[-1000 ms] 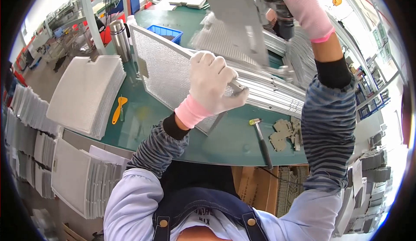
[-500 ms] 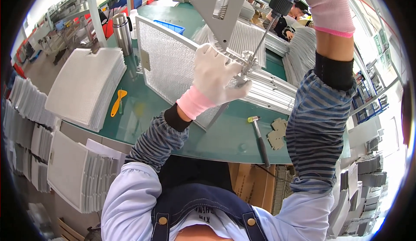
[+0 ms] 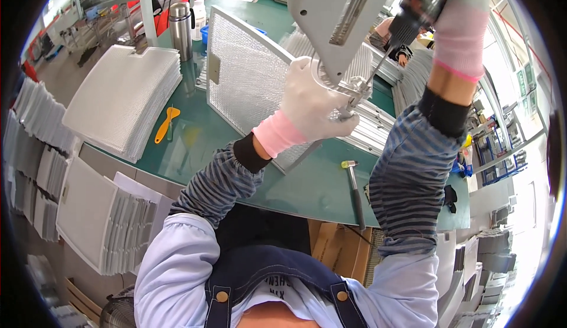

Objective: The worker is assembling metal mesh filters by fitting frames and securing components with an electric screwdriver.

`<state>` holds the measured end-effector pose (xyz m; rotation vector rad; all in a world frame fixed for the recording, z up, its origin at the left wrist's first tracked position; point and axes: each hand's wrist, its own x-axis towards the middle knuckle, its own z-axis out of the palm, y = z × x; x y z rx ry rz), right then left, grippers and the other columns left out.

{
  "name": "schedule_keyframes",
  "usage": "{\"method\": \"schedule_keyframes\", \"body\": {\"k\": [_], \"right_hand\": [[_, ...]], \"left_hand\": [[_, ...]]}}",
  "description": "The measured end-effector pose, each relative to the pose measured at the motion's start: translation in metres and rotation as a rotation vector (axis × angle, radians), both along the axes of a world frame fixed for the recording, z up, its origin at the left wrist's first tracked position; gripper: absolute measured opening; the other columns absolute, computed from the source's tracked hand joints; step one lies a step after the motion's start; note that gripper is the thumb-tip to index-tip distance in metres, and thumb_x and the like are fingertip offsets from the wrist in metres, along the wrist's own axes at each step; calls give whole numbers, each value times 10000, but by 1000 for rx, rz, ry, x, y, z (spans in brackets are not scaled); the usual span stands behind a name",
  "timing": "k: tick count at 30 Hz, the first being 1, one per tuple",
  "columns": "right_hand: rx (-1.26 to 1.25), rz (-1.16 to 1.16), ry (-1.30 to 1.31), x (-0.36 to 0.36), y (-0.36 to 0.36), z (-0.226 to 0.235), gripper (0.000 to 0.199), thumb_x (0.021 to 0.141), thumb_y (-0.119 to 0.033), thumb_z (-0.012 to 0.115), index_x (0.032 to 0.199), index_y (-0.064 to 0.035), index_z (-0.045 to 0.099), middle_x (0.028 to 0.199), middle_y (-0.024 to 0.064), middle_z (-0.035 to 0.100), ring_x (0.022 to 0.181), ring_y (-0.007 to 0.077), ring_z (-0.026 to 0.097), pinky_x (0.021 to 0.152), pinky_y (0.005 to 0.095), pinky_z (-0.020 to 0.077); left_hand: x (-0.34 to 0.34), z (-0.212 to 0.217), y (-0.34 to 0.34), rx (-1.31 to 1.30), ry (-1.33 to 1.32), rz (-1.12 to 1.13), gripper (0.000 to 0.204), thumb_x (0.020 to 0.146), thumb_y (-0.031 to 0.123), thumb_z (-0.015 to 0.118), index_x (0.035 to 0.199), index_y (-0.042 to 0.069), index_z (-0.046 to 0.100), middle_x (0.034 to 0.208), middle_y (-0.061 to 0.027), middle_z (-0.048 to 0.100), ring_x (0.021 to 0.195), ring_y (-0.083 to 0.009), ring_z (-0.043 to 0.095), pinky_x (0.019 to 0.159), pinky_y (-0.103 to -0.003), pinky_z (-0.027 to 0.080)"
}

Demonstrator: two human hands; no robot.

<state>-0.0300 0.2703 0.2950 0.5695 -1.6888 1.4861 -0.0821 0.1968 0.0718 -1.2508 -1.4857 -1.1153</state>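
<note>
My left hand [image 3: 319, 103], in a white glove with a pink cuff, is closed around the near right side of a silver mesh panel [image 3: 251, 68]. The framed panel stands tilted on the green table. Small metal parts [image 3: 356, 89] show at the fingertips, where a long thin bit comes down. That bit belongs to a dark power driver [image 3: 416, 12], which my gloved right hand [image 3: 463, 9] grips from the right; its fingers are partly cut off. Just above my left hand, the tip of a grey slotted metal plate [image 3: 339, 21] points down.
Stacked mesh panels [image 3: 124, 100] lie at the left beside a yellow scraper [image 3: 167, 125]. A steel thermos [image 3: 181, 31] stands behind. A hammer [image 3: 354, 192] rests near the table's front edge. Another person's hand [image 3: 403, 60] shows beyond metal strips. More stacks stand on both sides.
The whole view has shifted slightly. The driver and the slotted plate sit lower and farther right, and my right forearm has swung inward over the tan pieces. My left hand keeps its grip.
</note>
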Motion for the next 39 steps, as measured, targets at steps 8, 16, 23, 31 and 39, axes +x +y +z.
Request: {"method": "schedule_keyframes", "body": {"k": [8,16,23,31,39], "right_hand": [[-639,1064,-306,-27,23,-21,205,924,-231,582,1023,-60,637,702,-25,606,542,88,561,466,211,441],[-345,273,26,-22,-41,-45,221,908,-237,601,990,-32,622,697,4,590,547,99,580,444,208,434],[-98,229,-1,-56,-54,-67,223,902,-242,610,977,-32,619,695,6,587,542,100,577,441,210,432],[176,141,-44,-79,-45,-88,226,894,-247,619,963,-32,615,693,9,584,536,100,575,437,213,430],[287,202,20,-43,-70,-103,230,887,-252,629,949,-32,611,691,12,580,530,100,573,433,216,427]], "left_hand": [[5,3,2,94,36,6,230,609,359,742,646,146,663,823,-78,580,813,-275,523,794,-411,371],[-4,-10,13,89,0,-114,243,569,365,741,638,168,617,714,-41,509,736,-250,525,782,-406,377],[-4,-2,4,156,7,-130,228,535,298,724,611,150,568,724,-28,494,715,-234,506,735,-405,389],[-9,-1,8,240,-25,-214,281,514,300,711,555,131,491,671,-38,448,705,-249,511,741,-402,395],[6,-8,-10,256,-21,-140,266,531,299,703,561,153,483,664,-25,444,700,-261,503,766,-398,395]]}}
